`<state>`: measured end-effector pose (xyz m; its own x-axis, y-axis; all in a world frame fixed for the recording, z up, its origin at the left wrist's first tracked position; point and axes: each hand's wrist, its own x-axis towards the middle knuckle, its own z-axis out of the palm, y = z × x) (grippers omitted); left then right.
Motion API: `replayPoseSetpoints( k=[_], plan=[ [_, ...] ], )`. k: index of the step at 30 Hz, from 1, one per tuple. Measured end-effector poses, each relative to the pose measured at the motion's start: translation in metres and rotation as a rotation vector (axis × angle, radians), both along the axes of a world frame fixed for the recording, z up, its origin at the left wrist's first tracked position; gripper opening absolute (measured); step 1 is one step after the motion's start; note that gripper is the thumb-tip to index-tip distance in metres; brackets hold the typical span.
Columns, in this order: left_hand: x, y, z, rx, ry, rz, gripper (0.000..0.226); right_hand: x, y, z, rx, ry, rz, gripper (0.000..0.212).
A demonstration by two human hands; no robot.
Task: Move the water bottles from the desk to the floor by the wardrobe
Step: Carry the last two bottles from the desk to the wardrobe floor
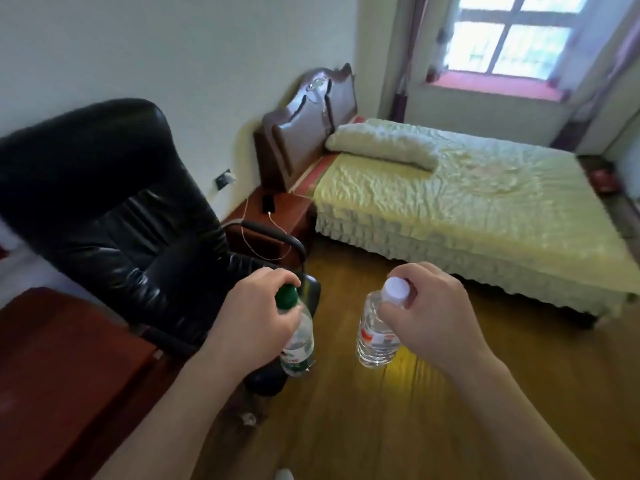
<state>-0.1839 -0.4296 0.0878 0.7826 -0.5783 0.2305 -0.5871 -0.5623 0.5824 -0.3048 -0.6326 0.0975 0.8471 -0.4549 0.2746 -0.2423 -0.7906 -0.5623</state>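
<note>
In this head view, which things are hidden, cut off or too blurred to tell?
- Wardrobe: outside the head view, so the drop place is unseen.
- Desk: cut by the left edge; remaining bottles unknown.
- Green-capped bottle: neck covered by the left hand.
- White-capped bottle: label text blurred, partly behind the right hand.

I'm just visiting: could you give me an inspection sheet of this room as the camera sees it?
Surface: red-brown desk at lower left; wooden floor below the hands.
Job's things: green-capped bottle and white-capped bottle, both off the desk, held above the floor.
Clutter: phone on the nightstand.
Hands: left hand grips the green-capped bottle's neck; right hand grips the white-capped bottle's.
Cables: white cable runs from the phone off the nightstand.
Surroundings: black chair, bed, window; no wardrobe in view.
</note>
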Motion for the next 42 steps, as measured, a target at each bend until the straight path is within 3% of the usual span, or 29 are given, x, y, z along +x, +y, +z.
replayPoseSetpoints(
  k=[21, 42],
  plan=[
    [0.025, -0.303, 0.005, 0.02, -0.073, -0.786, 0.031, -0.091, -0.164, -0.011, -0.02, -0.01, -0.844, 0.026],
    [-0.107, -0.572, -0.005, 0.064, 0.004, -1.13, 0.026, -0.224, -0.337, -0.01, 0.038, 0.006, -1.151, 0.021]
  ],
)
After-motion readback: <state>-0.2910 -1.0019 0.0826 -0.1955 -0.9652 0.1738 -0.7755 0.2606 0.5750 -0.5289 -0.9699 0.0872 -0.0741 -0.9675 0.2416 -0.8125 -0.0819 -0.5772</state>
